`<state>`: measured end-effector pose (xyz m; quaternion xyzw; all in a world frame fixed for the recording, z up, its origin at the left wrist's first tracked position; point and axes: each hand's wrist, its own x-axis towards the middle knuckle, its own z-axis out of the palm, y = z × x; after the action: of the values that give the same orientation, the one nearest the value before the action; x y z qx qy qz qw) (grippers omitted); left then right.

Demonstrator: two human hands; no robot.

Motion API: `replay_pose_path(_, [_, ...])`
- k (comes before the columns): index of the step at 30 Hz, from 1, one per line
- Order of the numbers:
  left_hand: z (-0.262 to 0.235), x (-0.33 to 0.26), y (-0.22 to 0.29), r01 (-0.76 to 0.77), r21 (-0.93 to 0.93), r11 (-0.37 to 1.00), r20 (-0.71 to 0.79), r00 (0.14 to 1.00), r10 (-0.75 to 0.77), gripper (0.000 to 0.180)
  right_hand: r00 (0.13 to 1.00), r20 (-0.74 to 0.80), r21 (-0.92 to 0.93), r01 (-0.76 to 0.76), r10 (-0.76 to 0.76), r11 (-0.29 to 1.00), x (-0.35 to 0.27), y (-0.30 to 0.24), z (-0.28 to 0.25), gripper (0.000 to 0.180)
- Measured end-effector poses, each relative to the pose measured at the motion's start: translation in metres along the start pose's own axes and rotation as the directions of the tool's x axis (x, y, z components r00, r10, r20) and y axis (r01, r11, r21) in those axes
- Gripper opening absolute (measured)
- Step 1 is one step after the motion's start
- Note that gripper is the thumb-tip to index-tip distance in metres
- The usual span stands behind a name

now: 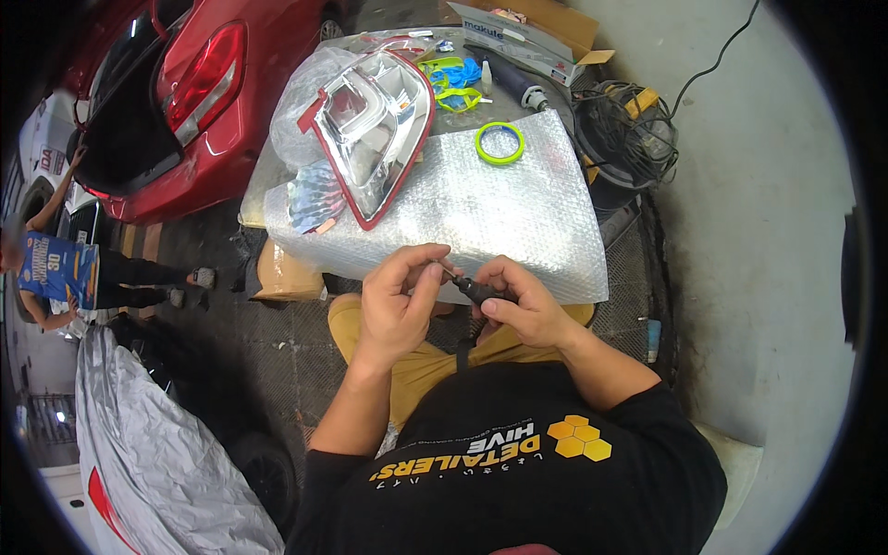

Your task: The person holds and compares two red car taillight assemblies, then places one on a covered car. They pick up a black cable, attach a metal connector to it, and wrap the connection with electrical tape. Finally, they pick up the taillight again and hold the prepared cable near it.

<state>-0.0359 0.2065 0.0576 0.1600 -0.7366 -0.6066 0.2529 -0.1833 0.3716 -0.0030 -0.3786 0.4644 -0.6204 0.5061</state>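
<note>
Over my lap, my right hand [527, 310] is closed around a slim black hand tool [475, 290] with a thin tip pointing left. The thumb and fingers of my left hand [398, 301] pinch together at that tip; whether a small part sits between them is too small to tell. Just beyond my hands, the table carries a silvery bubble-foil sheet [518, 222]. A car tail light [370, 139] with a red rim and clear lens lies on it, farther left. To the right of the lamp rests a neon-green tape roll [480, 148].
A crumpled plastic bag [301, 102], blue and green straps [451, 74], a dark power tool [509, 81] and an opened carton [527, 37] crowd the table's far side. A vacuum with coiled cable [629, 134] stands right. Leftward are a red car [250, 120] and another person [60, 268].
</note>
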Motion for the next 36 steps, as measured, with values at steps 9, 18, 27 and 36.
replay_pose_path(9, [-0.005,0.001,-0.009,0.018,-0.102,0.995,0.005,1.000,-0.017,0.021,0.999,-0.032,-0.008,-0.018,0.017,1.000,0.006,0.000,0.001,0.027])
replay_pose_path(18, [-0.003,0.003,-0.010,0.038,0.019,0.999,-0.011,0.999,-0.038,0.021,0.999,-0.030,0.049,-0.037,0.038,0.998,0.009,0.001,-0.002,0.028])
replay_pose_path(27, [-0.008,0.007,-0.010,0.019,0.134,0.991,0.038,0.999,-0.024,0.023,0.993,0.007,0.060,-0.115,0.114,0.992,0.011,0.004,-0.003,0.030])
replay_pose_path(36, [-0.002,0.004,-0.014,0.092,0.129,0.987,-0.091,0.993,-0.080,0.021,0.986,-0.146,-0.284,0.035,-0.080,0.958,0.013,-0.002,0.011,0.032])
